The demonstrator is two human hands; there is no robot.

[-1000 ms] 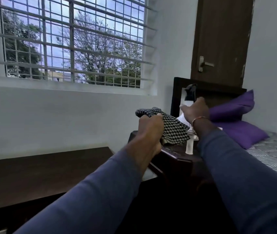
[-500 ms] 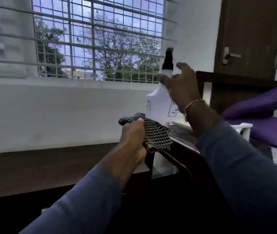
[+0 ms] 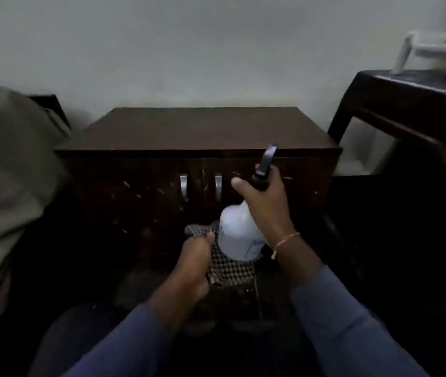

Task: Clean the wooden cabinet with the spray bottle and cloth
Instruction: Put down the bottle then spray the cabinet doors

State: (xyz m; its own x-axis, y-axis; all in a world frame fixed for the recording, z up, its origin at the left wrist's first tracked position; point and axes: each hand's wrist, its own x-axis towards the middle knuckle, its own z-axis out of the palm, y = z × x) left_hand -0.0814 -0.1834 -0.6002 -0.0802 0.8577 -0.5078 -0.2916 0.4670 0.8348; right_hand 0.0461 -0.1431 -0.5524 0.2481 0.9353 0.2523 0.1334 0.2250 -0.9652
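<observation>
Here the right hand [image 3: 264, 208] grips the spray bottle [image 3: 239, 235], beside the cloth [image 3: 226, 263].

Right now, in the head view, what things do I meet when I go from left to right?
Grey cloth heap → wooden cabinet → dark side table → white rack.

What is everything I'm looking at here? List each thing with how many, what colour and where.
wooden cabinet: one, dark brown, centre, against the wall
door handles: two, silver, cabinet front, side by side
spray bottle: one, white with black nozzle, in the right hand
cloth: one, black-and-white checked, in the left hand
side table: one, dark brown, right
white rack: one, on the side table
wall: white, behind
left hand: grips the cloth
right hand: grips the bottle neck
</observation>
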